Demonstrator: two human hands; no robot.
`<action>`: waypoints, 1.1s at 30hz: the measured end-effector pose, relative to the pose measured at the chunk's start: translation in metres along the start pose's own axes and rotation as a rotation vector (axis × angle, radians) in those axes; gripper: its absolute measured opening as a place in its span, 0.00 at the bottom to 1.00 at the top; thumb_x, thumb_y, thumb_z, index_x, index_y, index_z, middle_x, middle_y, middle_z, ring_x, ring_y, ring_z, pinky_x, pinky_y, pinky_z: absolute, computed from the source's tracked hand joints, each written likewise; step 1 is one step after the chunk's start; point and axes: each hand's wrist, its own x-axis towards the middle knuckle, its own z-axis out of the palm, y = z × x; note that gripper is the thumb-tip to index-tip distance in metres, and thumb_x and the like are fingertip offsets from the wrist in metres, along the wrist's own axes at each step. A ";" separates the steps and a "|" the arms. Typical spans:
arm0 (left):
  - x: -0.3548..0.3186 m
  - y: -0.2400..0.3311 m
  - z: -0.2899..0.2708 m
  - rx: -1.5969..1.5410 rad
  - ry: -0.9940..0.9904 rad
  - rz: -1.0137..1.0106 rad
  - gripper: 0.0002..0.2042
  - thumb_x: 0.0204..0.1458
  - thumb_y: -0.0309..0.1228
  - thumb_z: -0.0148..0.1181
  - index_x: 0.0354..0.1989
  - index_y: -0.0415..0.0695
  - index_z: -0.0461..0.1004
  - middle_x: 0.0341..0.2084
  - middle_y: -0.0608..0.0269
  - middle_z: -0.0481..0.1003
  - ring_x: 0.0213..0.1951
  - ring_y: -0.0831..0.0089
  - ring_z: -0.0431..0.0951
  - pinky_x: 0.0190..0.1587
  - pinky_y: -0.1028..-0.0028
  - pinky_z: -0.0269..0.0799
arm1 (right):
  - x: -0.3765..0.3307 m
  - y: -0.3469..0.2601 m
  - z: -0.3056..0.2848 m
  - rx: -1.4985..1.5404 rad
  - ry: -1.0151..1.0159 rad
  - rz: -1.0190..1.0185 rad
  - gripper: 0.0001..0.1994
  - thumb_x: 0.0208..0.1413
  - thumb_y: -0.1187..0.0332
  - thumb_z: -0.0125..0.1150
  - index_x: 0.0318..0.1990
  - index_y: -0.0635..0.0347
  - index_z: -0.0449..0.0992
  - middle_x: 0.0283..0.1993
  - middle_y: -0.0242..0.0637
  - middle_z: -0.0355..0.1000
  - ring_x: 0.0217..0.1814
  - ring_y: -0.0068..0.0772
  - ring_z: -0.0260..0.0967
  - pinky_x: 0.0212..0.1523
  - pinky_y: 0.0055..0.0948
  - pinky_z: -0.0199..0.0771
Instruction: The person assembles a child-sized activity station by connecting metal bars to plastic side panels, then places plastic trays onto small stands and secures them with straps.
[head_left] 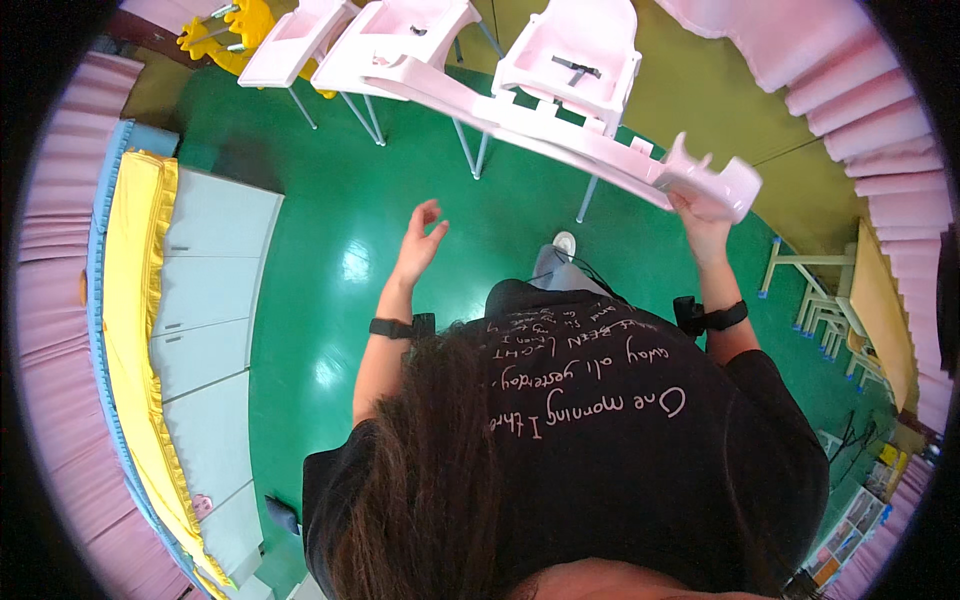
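My right hand point(702, 214) grips the right end of a pale pink plastic high chair tray point(560, 132). The tray is tilted and seen nearly edge-on, its far end reaching up to the left. Behind it stands a pink high chair point(572, 62) with a black strap buckle on its seat; the tray hides part of its front. My left hand point(422, 238) is raised over the floor, apart from the tray, with bent fingers and nothing in it.
To the left stand two more pink high chairs point(392, 42) and a yellow plastic piece point(240, 30). White cabinets point(205, 300) with a yellow cloth on top line the left side. A wooden-topped table point(880, 300) and small stools point(825, 318) are at the right. The floor point(330, 240) is green.
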 end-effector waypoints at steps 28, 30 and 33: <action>0.126 0.011 0.038 0.015 0.247 -0.311 0.32 0.46 0.53 0.57 0.45 0.31 0.67 0.36 0.48 0.73 0.38 0.65 0.73 0.40 0.70 0.67 | 0.107 0.143 0.026 0.523 -0.024 0.547 0.20 0.52 0.63 0.59 0.48 0.66 0.65 0.42 0.37 0.69 0.42 0.28 0.67 0.43 0.27 0.68; 0.117 -0.028 0.026 0.164 0.319 -0.358 0.35 0.45 0.56 0.55 0.47 0.31 0.66 0.40 0.43 0.72 0.42 0.59 0.73 0.43 0.67 0.67 | 0.107 0.145 0.039 0.459 -0.056 0.627 0.19 0.54 0.63 0.56 0.48 0.67 0.66 0.40 0.35 0.70 0.39 0.26 0.68 0.39 0.26 0.70; 0.119 -0.028 0.003 0.159 0.248 -0.410 0.36 0.46 0.57 0.53 0.48 0.32 0.65 0.41 0.42 0.71 0.43 0.55 0.72 0.44 0.65 0.66 | 0.105 0.154 0.065 0.448 0.011 0.666 0.19 0.56 0.61 0.54 0.49 0.65 0.66 0.40 0.33 0.69 0.39 0.24 0.67 0.38 0.25 0.70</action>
